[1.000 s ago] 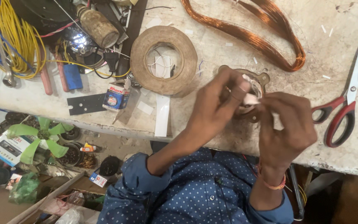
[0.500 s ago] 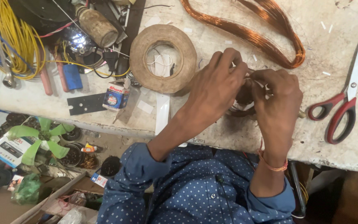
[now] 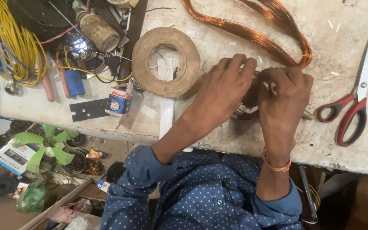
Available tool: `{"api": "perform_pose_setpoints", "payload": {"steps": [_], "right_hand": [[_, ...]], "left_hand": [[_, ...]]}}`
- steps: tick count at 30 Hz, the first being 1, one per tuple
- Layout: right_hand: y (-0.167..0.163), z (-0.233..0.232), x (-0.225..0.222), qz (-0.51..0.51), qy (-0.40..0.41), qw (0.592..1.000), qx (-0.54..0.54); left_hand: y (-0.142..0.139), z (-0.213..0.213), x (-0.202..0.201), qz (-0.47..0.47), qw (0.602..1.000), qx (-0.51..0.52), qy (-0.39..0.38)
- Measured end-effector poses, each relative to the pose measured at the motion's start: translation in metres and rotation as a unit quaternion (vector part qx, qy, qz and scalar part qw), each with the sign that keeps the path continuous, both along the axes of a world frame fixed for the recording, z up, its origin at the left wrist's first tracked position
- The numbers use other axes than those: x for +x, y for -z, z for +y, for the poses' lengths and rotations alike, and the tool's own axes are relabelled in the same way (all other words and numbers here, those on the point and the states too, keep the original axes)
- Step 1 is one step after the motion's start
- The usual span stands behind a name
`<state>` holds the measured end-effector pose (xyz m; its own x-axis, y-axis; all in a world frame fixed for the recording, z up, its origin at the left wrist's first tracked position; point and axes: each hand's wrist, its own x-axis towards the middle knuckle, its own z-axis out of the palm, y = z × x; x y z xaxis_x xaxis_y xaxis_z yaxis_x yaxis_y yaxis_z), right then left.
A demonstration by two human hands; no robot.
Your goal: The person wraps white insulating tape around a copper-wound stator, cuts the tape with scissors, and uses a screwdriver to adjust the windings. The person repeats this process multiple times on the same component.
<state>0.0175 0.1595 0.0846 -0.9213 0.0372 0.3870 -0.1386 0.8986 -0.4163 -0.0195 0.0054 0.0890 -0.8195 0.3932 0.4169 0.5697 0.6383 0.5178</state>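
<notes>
1. Both hands are bunched together near the front edge of the pale, scratched stone bench [image 3: 354,51]; the left hand [image 3: 224,91] curls in from the left, the right hand [image 3: 284,100] from the right, and their fingers meet over one small thing.
2. That thing is a small round metal part wrapped in whitish tape or paper [image 3: 248,108]; it sits between the two palms, just above the bench, mostly hidden; only a pale sliver and a dark rim show.
3. Both hands are clamped on it, fingertips pinching at the top; exactly what the fingertips grip, I cannot tell.
4. Handling, as a judgement: the part looks stiff and fairly light, yet the wrapping seems thin and easily torn; best held by the solid rim, with only light pressure on the wrap.
5. Just behind the hands, toward the back edge, lies a long loop of bare copper wire [image 3: 260,36]; springy, easily kinked.
6. Left of the hands sits a wide brown roll of tape [image 3: 143,68], lying flat; near it stands a small blue-and-white carton [image 3: 118,102].
7. At the right edge rest red-handled steel scissors [image 3: 354,102], blades pointing to the back; well apart from the hands.
8. The far left corner holds a yellow cable coil [image 3: 15,42] and cluttered tools.
</notes>
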Motion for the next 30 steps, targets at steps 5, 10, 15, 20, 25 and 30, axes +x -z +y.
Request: {"api": "perform_pose_setpoints", "payload": {"steps": [5, 10, 15, 20, 25, 30], "right_hand": [[-0.004, -0.002, -0.002, -0.048, -0.007, 0.994, -0.094], [-0.006, 0.004, -0.003, -0.06, -0.014, 0.995, -0.08], [0.005, 0.008, -0.003, -0.008, -0.018, 0.999, -0.035], [0.013, 0.011, -0.003, 0.0, -0.002, 0.999, -0.052], [0.014, 0.012, -0.001, -0.025, -0.01, 0.991, -0.134], [0.018, 0.009, -0.004, -0.002, 0.029, 0.992, -0.123]], "left_hand": [[0.009, 0.0, -0.005, -0.062, 0.998, -0.012, 0.03], [0.015, 0.004, -0.006, -0.05, 0.998, 0.022, 0.028], [0.019, 0.01, -0.008, -0.084, 0.996, -0.009, 0.009], [0.02, 0.012, -0.008, -0.049, 0.998, -0.036, 0.003], [0.024, 0.011, -0.006, -0.007, 1.0, -0.014, 0.007], [0.03, 0.016, -0.009, -0.067, 0.992, 0.105, -0.03]]}}
